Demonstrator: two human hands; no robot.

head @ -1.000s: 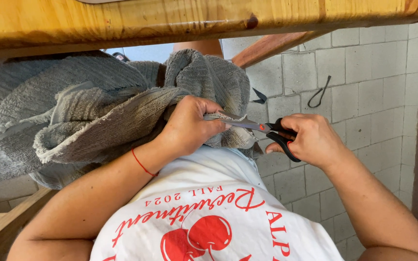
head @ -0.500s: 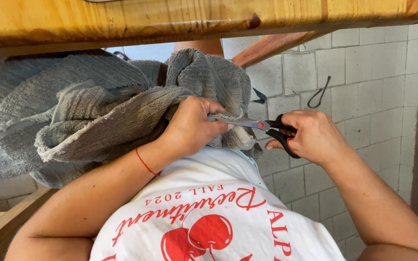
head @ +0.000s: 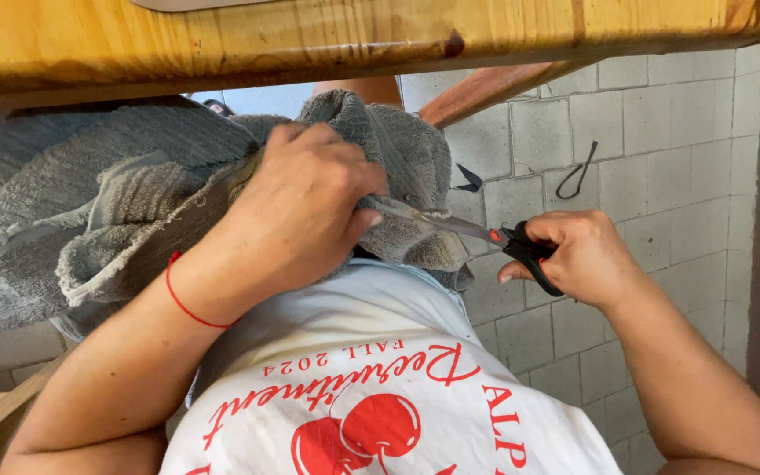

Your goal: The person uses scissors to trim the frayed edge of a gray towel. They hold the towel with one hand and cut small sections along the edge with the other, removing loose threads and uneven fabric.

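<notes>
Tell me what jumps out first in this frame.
The left hand at centre grips a bunched grey towelling cloth that spreads to the left under a varnished wooden table edge. To its right, the right hand holds black-handled scissors with blades pointing into the cloth. Below is a white shirt with red cherry print.
</notes>
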